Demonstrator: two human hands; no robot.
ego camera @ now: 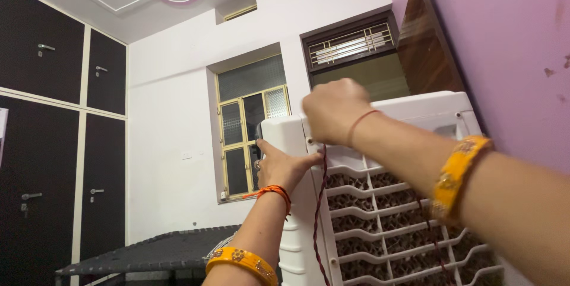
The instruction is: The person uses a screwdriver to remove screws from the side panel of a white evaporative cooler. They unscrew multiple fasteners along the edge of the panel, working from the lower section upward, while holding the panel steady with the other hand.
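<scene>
The upper corner of a white air cooler, standing against the pink wall, is gripped by the left hand, while the right hand, closed into a fist, is pressed at its top edge where a dark red twisted cord hangs down.

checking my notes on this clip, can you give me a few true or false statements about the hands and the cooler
1. The right hand rests on top of the white air cooler. True.
2. The left hand holds the cooler's corner edge. True.
3. A blue rope hangs down the grille. False: the cord is dark red.
4. Both wrists are bare. False: each forearm wears a yellow bangle.
5. The wall beside the cooler is pink. True.
</scene>
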